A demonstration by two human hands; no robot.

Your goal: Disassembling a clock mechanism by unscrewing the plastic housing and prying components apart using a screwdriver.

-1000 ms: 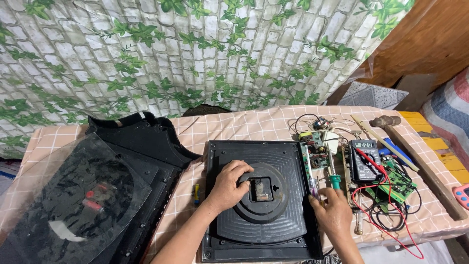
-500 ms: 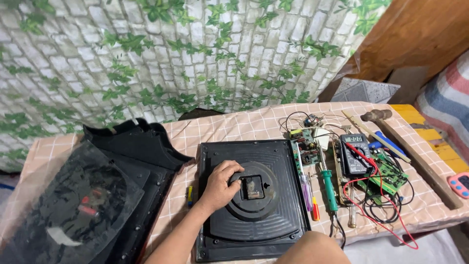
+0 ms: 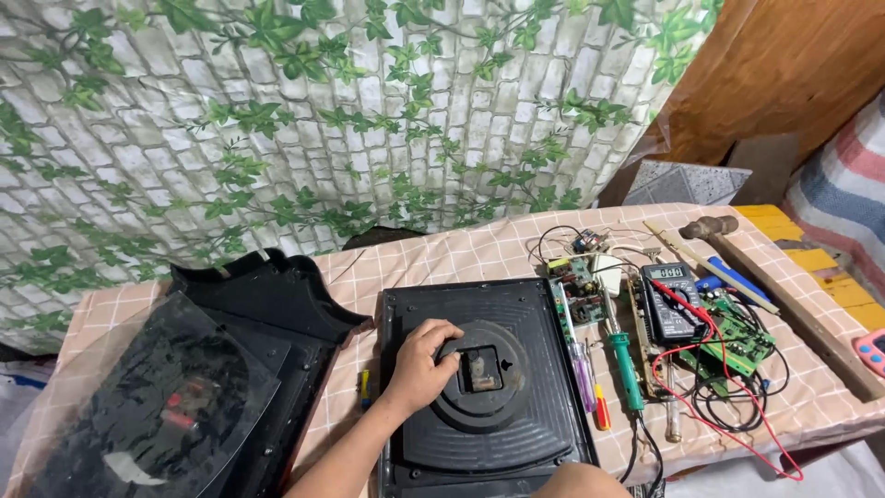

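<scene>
While the black square panel [image 3: 484, 387] lies flat on the checked surface [image 3: 442, 254], its edges run square to the near rim of the surface and its raised round centre faces up; it is close to square, so no long axis stands out, though it reaches slightly further from front to back. At the middle of the round part sits a small rectangular movement box [image 3: 481, 369] with a pale brown face. The left hand [image 3: 419, 364] comes in from the lower edge of the view, forearm slanting up to the right, palm down on the panel's left half, its fingers [image 3: 449, 349] curled and touching the left edge of the box. Only a bit of the right hand or arm [image 3: 581, 481] shows at the bottom edge, over the panel's near right corner; whether its fingers are spread or closed cannot be told. Just right of the panel lie a purple screwdriver [image 3: 583, 376], a green-handled soldering iron [image 3: 627, 369], a multimeter [image 3: 671, 300] with red leads, and green circuit boards [image 3: 737, 337]. To the left rests a black curved housing [image 3: 267, 304] with a clear cover [image 3: 157, 406].
</scene>
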